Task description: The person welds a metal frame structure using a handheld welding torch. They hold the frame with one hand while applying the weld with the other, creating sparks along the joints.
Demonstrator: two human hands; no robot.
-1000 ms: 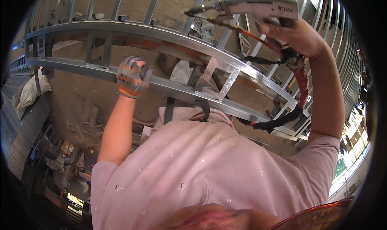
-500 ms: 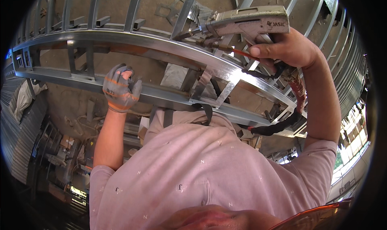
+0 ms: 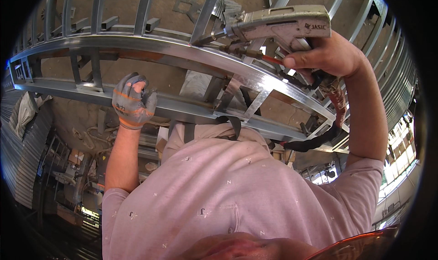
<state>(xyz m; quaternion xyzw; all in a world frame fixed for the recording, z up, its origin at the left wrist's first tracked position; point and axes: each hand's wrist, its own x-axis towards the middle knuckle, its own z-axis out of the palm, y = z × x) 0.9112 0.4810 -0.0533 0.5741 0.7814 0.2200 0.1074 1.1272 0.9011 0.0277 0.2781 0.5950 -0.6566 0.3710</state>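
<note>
My right hand (image 3: pixel 326 54) is bare and grips the handle of a grey welding torch (image 3: pixel 283 25). The torch's nozzle (image 3: pixel 203 40) points left and lies against the upper rail of a curved steel lattice frame (image 3: pixel 150 48). My left hand (image 3: pixel 133 102) wears a grey glove with orange stripes and is closed on the frame's lower rail (image 3: pixel 182 107). A red-wrapped hose (image 3: pixel 338 100) runs from the torch down past my right wrist into a black sleeve (image 3: pixel 312 143). My pink shirt (image 3: pixel 228 196) fills the lower middle of the view.
Several more steel frames (image 3: pixel 397 77) stand along the right side. Corrugated metal sheets (image 3: pixel 20 164) lie at the left. Metal offcuts and brackets (image 3: pixel 189 4) rest on the concrete floor beyond the frame. Cluttered parts and boxes (image 3: pixel 68 164) sit at lower left.
The torch has come down and left, bringing its nozzle onto the upper rail. My gloved left hand has slid a little left and lower along the bottom rail.
</note>
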